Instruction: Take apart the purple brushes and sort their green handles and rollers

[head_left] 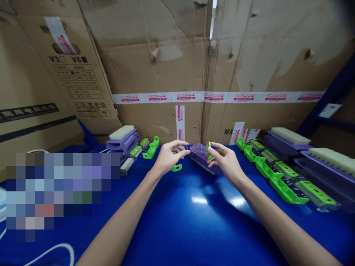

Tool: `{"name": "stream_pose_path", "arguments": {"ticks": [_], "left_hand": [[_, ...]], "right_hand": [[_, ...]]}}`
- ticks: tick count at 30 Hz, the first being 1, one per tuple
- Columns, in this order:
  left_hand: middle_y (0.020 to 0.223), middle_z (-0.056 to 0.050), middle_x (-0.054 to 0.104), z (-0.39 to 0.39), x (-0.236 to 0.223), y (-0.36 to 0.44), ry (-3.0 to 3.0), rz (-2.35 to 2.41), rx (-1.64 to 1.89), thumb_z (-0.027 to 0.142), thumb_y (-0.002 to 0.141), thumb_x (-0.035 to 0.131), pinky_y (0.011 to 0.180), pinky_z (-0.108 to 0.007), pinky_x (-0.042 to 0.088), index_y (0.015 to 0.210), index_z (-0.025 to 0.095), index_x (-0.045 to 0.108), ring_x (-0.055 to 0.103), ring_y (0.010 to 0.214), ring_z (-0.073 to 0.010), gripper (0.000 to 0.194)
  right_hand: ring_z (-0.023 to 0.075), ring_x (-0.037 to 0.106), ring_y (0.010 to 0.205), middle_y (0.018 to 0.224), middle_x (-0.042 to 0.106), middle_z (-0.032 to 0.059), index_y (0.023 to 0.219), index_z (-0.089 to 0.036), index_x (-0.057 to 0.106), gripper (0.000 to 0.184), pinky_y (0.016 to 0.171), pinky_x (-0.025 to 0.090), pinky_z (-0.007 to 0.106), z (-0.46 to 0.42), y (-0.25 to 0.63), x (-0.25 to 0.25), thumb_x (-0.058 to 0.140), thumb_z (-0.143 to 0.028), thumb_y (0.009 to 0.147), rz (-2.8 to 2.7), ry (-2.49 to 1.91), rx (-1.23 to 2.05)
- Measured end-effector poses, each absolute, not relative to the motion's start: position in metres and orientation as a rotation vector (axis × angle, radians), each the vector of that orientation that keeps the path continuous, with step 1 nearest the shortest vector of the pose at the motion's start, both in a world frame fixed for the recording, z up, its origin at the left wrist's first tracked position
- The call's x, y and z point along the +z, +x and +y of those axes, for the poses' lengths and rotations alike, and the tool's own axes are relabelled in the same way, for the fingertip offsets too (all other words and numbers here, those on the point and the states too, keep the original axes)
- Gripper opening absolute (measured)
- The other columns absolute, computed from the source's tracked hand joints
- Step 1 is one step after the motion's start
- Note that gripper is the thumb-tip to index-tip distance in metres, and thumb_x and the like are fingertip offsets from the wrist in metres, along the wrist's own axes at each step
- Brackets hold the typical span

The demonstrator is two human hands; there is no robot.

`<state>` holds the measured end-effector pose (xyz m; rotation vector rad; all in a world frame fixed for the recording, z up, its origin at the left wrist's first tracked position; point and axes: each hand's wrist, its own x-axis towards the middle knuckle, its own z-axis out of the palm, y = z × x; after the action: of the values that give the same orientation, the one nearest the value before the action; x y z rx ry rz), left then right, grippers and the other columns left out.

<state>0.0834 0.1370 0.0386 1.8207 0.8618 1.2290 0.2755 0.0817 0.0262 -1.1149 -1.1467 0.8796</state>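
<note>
My left hand [172, 155] is closed, thumb and fingers pinching a thin metal coil spring [187, 147]. The spring reaches across the gap in the direction of my right hand; whether it is joined to anything there I cannot tell. My right hand [224, 162] grips a small, flat green plastic piece [209, 150] between thumb and fingers, held upright. Behind and below the two hands, a purple oval brush-like part [205, 160] lies on the blue table. A green curved bracket [176, 168] rests just beneath my left hand.
Purple blocks topped with cream bristles stand at the left [122, 138] and right [291, 136]. Rows of green brackets [285, 188] and green-topped strips [316, 192] line the right side. Cardboard [155, 66] walls the back. A white cable [62, 246] lies at lower left, near a blurred-out patch.
</note>
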Motion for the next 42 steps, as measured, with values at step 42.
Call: {"name": "stream_pose_path", "arguments": {"ticks": [42], "left_hand": [[0.085,-0.018,0.063,0.082,0.003,-0.042,2.685,2.384,0.12,0.031,0.087,0.032,0.05,-0.031,0.039,0.081,0.015,0.063,0.055,0.091,-0.0339,0.035]], "right_hand": [[0.0146,0.057,0.073,0.093,0.061,0.0056,0.124,-0.021,0.051,0.038,0.068,0.05,0.029,0.083,0.291,-0.004,0.049,-0.034,0.089,-1.663,-1.183,-0.209]]}}
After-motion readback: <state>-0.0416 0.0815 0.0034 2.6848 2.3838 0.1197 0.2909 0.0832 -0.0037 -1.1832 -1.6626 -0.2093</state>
